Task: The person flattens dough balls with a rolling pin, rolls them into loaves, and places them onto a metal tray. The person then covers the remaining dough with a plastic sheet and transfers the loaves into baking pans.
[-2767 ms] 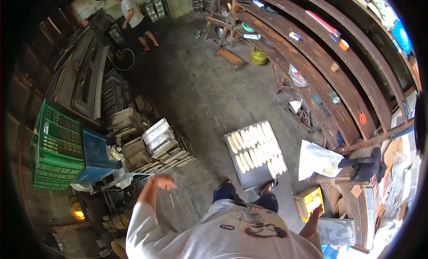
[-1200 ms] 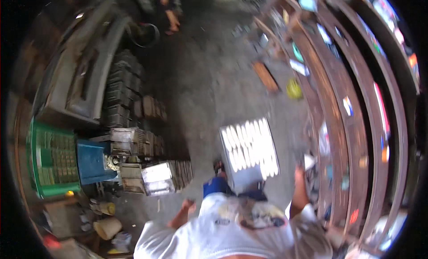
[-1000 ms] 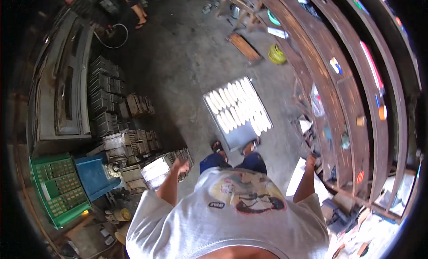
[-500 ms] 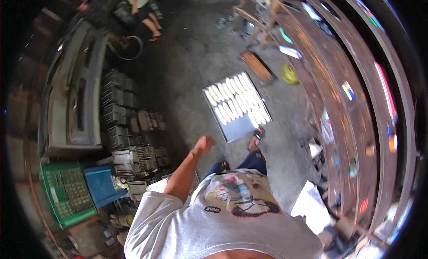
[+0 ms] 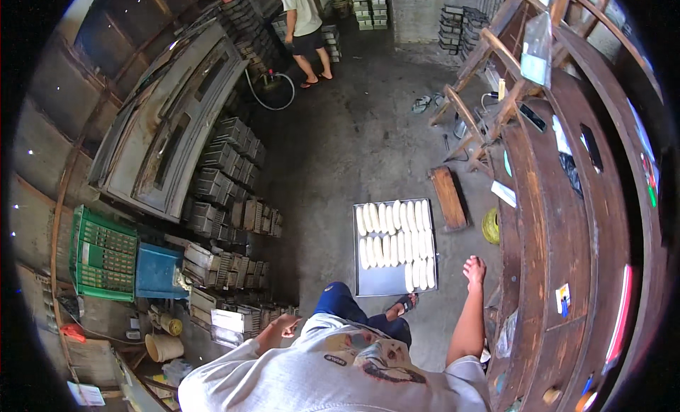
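A flat metal tray [image 5: 377, 284] lies on the concrete floor in front of my feet, with two rows of pale oblong dough pieces [image 5: 394, 235] on it. My right hand [image 5: 474, 270] is raised beside the edge of the long wooden bench [image 5: 567, 228], fingers apart and holding nothing. My left hand [image 5: 285, 325] hangs low by my side near stacked metal bread moulds [image 5: 234, 316]; its fingers curl loosely and I see nothing in it.
Rows of metal moulds [image 5: 230, 171] line the left, with a green crate [image 5: 103, 254] and a blue crate [image 5: 159, 272]. A wooden block [image 5: 449, 198] and a yellow coil [image 5: 491, 226] lie right of the tray. Another person [image 5: 303, 22] stands at the far end.
The view has swung and steadied over the tray. My left arm, stretched forward half a second ago, has dropped to my side; my right hand has come up beside the bench.
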The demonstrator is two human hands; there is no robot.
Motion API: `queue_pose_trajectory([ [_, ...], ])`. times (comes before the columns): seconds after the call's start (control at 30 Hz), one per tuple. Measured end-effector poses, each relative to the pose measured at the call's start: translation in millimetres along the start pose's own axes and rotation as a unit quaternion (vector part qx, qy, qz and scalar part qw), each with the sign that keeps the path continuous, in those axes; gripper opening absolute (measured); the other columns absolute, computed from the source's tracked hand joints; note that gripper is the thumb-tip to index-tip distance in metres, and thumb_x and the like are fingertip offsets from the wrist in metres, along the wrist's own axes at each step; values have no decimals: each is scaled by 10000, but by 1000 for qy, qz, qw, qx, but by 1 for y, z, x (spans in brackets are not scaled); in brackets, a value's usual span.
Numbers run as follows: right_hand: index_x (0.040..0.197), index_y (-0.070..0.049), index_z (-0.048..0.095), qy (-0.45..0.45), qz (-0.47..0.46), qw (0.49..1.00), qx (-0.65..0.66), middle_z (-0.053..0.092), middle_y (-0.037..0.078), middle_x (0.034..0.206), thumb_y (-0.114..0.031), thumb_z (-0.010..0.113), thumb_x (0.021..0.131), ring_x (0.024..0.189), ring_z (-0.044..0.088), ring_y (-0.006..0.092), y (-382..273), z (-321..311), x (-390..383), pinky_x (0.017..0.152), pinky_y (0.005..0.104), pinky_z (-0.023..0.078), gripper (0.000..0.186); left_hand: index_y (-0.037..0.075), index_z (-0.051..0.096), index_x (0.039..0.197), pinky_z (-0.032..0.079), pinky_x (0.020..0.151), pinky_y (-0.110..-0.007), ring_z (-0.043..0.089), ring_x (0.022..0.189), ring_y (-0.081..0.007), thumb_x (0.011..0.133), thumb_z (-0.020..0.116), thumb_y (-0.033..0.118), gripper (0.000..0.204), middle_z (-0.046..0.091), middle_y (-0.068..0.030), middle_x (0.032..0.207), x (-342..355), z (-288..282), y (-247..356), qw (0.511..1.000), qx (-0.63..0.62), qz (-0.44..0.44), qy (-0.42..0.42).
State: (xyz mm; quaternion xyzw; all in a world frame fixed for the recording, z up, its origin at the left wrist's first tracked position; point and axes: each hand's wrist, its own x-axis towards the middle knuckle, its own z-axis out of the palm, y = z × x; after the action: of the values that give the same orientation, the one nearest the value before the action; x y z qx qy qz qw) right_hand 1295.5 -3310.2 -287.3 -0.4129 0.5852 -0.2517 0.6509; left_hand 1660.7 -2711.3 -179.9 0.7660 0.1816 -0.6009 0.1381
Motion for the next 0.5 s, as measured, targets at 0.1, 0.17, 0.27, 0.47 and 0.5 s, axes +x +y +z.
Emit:
queue_pose_trajectory([
  [0.1, 1150, -136, 598, -6, 112, 994, 14, 636, 46, 1054, -441, 600, 956, 915, 622, 233, -13, 12, 22, 819, 455, 531, 361, 141, 565, 775, 546, 581, -384, 517, 570, -156, 944, 634, 491, 395, 494, -18, 657, 36, 10, 15, 1000, 13, 2, -6],
  [0.17, 1074, -151, 585, -4, 158, 987, -27, 617, 49, 978, -387, 595, 953, 813, 605, 225, 3, 39, 19, 685, 418, 534, 266, 119, 601, 823, 556, 620, -408, 548, 613, -164, 938, 638, 498, 398, 526, -25, 695, 56, 9, 29, 998, 64, -2, -13],
  [0.27, 1024, -105, 557, -14, 231, 973, -7, 605, 78, 934, -329, 565, 961, 757, 600, 232, 43, 91, -9, 625, 415, 536, 233, 57, 644, 971, 560, 585, -397, 610, 641, -230, 923, 681, 458, 406, 592, -83, 746, 70, -10, 35, 998, 37, -35, 40],
  [0.47, 1139, -59, 546, 2, 368, 928, -50, 600, 137, 1037, -360, 592, 970, 946, 606, 338, 84, 207, -74, 883, 544, 531, 348, 21, 634, 943, 598, 501, -384, 589, 569, -244, 898, 720, 384, 376, 579, -118, 726, 136, -74, 15, 983, -160, 94, 11],
  [0.5, 1159, -40, 566, 7, 385, 922, -49, 618, 161, 1047, -365, 592, 960, 944, 625, 359, 82, 225, -73, 882, 554, 531, 382, 18, 639, 960, 602, 503, -383, 591, 574, -248, 893, 724, 387, 385, 585, -120, 733, 147, -88, 11, 979, -118, 165, -17],
])
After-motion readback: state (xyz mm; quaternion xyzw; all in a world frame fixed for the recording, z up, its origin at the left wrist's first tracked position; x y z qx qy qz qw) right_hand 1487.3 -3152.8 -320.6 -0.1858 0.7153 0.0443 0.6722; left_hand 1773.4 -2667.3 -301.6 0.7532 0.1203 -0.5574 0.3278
